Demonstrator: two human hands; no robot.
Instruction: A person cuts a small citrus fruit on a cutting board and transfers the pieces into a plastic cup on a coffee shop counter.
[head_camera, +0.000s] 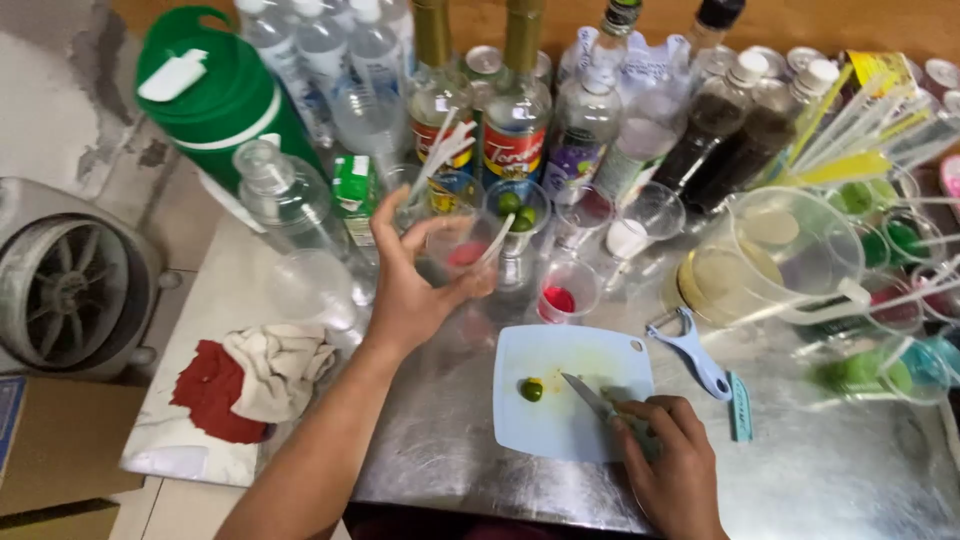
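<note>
The left hand (415, 285) is raised over the near edge of the crowded metal table (820, 480), its fingers curled around a small clear plastic cup (458, 250) with a red liquid in the bottom and a white straw or stick leaning out of it; thumb on the near side, fingers wrapped behind, so the cup is held off the surface. The right hand (672, 470) lies lower, closed around the handle of a small kitchen knife (592, 395), whose blade points up and left across a pale blue plastic cutting board (560, 440). On that board, well left of the blade tip, sits one small green lime (531, 389), apart from both hands. Just right of the board lies a light blue peeler (695, 350), and beyond it a large clear plastic jug (775, 265) with a pale yellowish liquid. Behind the held cup stand more clear cups, one with green limes (517, 208) in it and another low cup with red syrup (563, 293). Further back runs a row of tall glass syrup bottles (515, 110) and clear plastic water bottles (290, 190), with a green plastic jug with a white lid tab (215, 95) at the far left. Left of the left forearm, a red cloth and a crumpled beige rag (255, 375) lie on a white slab.
</note>
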